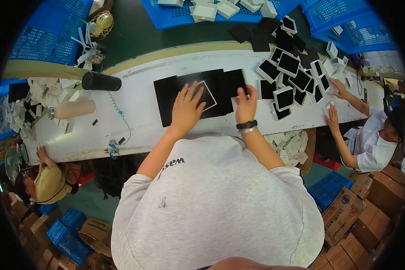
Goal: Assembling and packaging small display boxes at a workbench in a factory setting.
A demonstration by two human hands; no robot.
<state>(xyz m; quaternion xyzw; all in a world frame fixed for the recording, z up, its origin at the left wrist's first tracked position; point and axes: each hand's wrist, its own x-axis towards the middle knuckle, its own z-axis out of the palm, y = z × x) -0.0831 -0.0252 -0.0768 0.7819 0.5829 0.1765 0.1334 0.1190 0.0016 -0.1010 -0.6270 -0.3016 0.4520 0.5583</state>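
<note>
Head view: left hand (186,110) flat, open on black sheets (171,94), right hand (246,104) pinching one, on white table (139,121).

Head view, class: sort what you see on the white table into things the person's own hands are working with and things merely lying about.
In hand:
left hand on the white-edged black tray
right hand on the black sheets

Lying about:
black cylinder
pale bottle on its side
heap of trays by a co-worker
blue crates

Black foam sheets (198,92) on a white desk (135,121), black-lined white box trays (287,65), blue perforated crates (40,40), grey shirt (216,202).
</note>
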